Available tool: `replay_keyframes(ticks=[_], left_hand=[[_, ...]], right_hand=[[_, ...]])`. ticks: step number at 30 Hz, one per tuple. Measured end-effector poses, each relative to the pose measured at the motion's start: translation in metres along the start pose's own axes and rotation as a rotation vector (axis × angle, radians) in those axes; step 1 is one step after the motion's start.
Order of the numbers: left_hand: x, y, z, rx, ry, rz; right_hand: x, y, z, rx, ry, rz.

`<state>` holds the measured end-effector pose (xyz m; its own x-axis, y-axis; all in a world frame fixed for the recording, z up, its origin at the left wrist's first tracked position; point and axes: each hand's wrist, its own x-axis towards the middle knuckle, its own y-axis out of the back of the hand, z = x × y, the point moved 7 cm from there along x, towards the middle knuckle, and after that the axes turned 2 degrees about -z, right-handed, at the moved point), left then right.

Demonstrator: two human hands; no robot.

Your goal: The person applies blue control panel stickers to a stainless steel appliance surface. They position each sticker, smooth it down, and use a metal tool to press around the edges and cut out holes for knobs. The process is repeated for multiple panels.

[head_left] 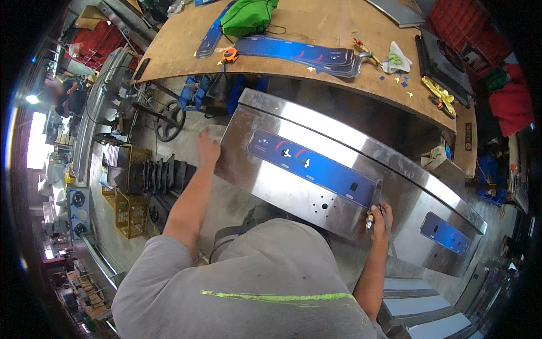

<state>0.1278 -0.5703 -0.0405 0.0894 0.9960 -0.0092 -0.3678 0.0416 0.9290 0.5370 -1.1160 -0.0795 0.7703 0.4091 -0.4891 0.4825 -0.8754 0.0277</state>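
A long stainless steel panel (pixel 271 169) lies aslant in front of me. It bears a long blue control plate (pixel 316 166) with two cut-outs showing white pieces, and a smaller blue plate (pixel 446 233) towards its right end. My left hand (pixel 209 149) is by the panel's left edge, fingers stretched out and slightly blurred, with nothing seen in them. At the long plate's right end, my right hand (pixel 381 219) is closed around a thin grey strip (pixel 377 193). A small brass-coloured fitting (pixel 370 219) shows beside its fingers; its exact kind is unclear.
Behind the panel stands a wooden worktable (pixel 316 22) with stacked blue plates (pixel 299 51), a green bag (pixel 248 17), an orange tape measure (pixel 230 55) and brass parts (pixel 440 96). Yellow crates (pixel 130 212) are on the left; pale-topped metal pieces (pixel 415 305) lie lower right.
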Motion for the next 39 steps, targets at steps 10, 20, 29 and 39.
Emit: replay_keyframes(ticks=[10, 20, 29, 39], left_hand=[[-0.076, -0.077, 0.144, -0.001, -0.780, -0.282], [-0.067, -0.085, 0.164, 0.036, -0.768, -0.608], [-0.064, -0.090, 0.161, -0.010, -0.820, -0.653], [-0.063, -0.086, 0.167, 0.061, -0.772, -0.700]], right_hand=[[-0.021, -0.093, -0.001, 0.031, -0.013, -0.029], [-0.041, -0.249, -0.008, -0.008, 0.026, -0.059], [-0.065, -0.278, -0.019, -0.097, 0.041, 0.059], [-0.064, -0.238, -0.029, 0.118, 0.024, 0.162]])
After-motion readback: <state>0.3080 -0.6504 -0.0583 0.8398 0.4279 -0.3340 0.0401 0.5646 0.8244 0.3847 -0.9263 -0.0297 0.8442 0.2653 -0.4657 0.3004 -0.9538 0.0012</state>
